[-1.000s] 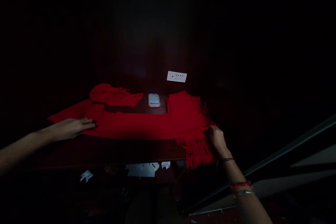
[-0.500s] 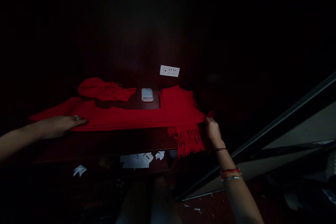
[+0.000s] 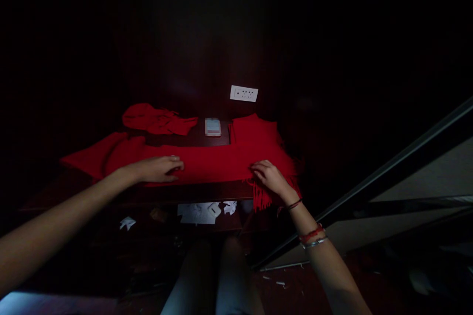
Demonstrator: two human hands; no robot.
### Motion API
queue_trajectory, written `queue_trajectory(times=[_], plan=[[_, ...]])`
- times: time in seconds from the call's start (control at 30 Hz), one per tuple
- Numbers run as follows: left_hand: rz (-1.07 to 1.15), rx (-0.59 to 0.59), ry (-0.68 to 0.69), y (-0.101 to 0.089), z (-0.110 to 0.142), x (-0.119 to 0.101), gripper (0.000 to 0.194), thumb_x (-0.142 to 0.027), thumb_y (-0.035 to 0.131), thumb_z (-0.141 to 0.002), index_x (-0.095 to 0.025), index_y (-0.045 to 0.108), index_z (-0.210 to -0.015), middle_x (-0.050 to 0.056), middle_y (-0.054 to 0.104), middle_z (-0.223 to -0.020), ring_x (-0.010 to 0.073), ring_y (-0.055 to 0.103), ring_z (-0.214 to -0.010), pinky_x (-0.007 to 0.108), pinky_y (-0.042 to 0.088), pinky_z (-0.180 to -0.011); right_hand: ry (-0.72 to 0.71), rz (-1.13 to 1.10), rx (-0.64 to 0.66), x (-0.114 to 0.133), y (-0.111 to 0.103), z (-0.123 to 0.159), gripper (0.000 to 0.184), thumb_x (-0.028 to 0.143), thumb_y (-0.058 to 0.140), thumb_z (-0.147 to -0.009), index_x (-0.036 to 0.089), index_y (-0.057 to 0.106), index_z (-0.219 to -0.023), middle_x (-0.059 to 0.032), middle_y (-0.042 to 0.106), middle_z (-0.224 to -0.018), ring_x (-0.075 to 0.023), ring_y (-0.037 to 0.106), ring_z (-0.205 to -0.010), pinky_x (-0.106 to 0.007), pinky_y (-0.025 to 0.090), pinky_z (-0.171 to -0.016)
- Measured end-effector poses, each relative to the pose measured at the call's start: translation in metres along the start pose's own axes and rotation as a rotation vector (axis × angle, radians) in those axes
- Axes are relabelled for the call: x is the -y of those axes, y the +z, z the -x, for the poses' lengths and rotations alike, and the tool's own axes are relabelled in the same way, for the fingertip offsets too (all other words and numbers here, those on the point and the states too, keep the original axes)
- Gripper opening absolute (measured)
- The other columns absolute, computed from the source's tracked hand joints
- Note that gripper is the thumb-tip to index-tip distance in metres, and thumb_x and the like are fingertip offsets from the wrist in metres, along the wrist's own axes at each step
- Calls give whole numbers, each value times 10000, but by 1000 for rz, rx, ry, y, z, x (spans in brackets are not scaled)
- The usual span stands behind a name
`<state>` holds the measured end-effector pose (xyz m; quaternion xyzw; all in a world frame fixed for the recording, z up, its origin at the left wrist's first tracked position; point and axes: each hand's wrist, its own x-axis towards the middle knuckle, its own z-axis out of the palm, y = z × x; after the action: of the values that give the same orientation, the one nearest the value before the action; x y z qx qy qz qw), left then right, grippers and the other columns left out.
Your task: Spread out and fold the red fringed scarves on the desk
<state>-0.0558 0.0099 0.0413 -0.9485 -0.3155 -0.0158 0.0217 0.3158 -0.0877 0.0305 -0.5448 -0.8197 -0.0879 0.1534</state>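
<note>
A long red scarf (image 3: 210,160) lies spread sideways along the dark desk, with a fringe (image 3: 261,197) hanging over the front edge at the right. My left hand (image 3: 158,168) rests on its left half, fingers slightly curled and apart, gripping nothing. On the right part of the cloth, just above the fringe, lies my right hand (image 3: 269,174) with its fingers loosely bent and apart. Behind, at the back left, sits a bunched red cloth (image 3: 158,119). A folded red section (image 3: 254,130) lies at the back right.
A small pale card-like item (image 3: 213,127) lies at the back, below a white wall socket (image 3: 244,93). On a lower shelf are white paper (image 3: 190,213), a white device (image 3: 214,210) and crumpled paper (image 3: 229,207). A dark slanted frame (image 3: 354,184) stands at the right.
Both hands have let go of the scarf's front edge and moved inward over it, the left one rightward and the right one leftward. The cloth lies flatter. The view has shifted slightly.
</note>
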Motion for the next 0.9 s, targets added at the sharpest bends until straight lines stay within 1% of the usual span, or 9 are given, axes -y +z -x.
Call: queue_trajectory(times=[0.07, 0.1, 0.23, 0.4, 0.47, 0.6, 0.73, 0.83, 0.9], plan=[[-27, 85, 59, 7, -14, -18, 256, -253, 492, -723, -205, 544, -969, 44, 548, -1004, 152, 533, -868, 229, 414, -728, -146, -60, 60, 17, 15, -8, 247, 210, 385, -830, 162, 567, -990, -57, 584, -964, -136, 496, -915, -244, 379, -825], [-33, 115, 79, 12, -17, -22, 266, -233, 475, -732, -196, 532, -989, 64, 537, -1021, 169, 528, -890, 247, 417, -740, -168, -55, 82, 22, 21, -10, 245, 216, 376, -836, 153, 571, -970, -60, 588, -942, -136, 500, -902, -242, 384, -811], [-60, 98, 21, 27, -12, -19, 319, -125, 410, -738, -196, 514, -1032, 82, 531, -1042, 186, 524, -930, 273, 421, -765, -150, 66, 108, 29, 35, -12, 240, 192, 346, -849, 146, 569, -926, -75, 592, -871, -142, 515, -837, -248, 390, -758], [-135, 105, -49, 23, -2, -12, 474, -46, 405, -691, -233, 464, -1122, 85, 486, -1146, 217, 490, -1008, 289, 442, -736, -198, 194, 131, 28, 32, -17, 211, 190, 364, -843, 146, 558, -913, -82, 588, -829, -157, 521, -802, -254, 388, -718], [-167, 73, -67, 16, 2, -10, 424, -62, 379, -726, -229, 482, -1103, 82, 508, -1111, 206, 508, -975, 282, 446, -729, -222, 213, 142, 27, 30, -19, 201, 180, 372, -839, 143, 559, -903, -81, 590, -811, -157, 528, -781, -256, 388, -710], [-165, -85, -94, 6, 16, -6, 292, -150, 342, -801, -209, 537, -1010, 77, 538, -1004, 179, 532, -889, 272, 447, -734, -203, 210, 86, 21, 30, -17, 219, 162, 369, -838, 139, 540, -973, -83, 601, -848, -153, 541, -780, -262, 391, -728], [-168, -26, -26, 19, 33, -11, 327, -109, 345, -788, -225, 523, -1037, 66, 531, -995, 176, 536, -875, 272, 452, -725, -249, 187, 97, 18, 33, -11, 232, 167, 374, -837, 151, 540, -1000, -85, 597, -926, -149, 545, -831, -265, 393, -760], [-187, 5, -64, 32, 38, -14, 388, -84, 340, -781, -240, 491, -1103, 74, 512, -1044, 184, 518, -930, 277, 442, -755, -250, 187, 129, 22, 36, -9, 228, 150, 384, -830, 148, 550, -986, -97, 589, -961, -150, 539, -874, -265, 394, -779], [-196, 11, -99, 36, 40, -13, 435, -67, 324, -779, -261, 468, -1140, 77, 498, -1071, 191, 497, -970, 281, 436, -765, -230, 188, 139, 24, 36, -9, 232, 153, 375, -834, 144, 554, -982, -104, 587, -968, -153, 537, -888, -268, 396, -784]])
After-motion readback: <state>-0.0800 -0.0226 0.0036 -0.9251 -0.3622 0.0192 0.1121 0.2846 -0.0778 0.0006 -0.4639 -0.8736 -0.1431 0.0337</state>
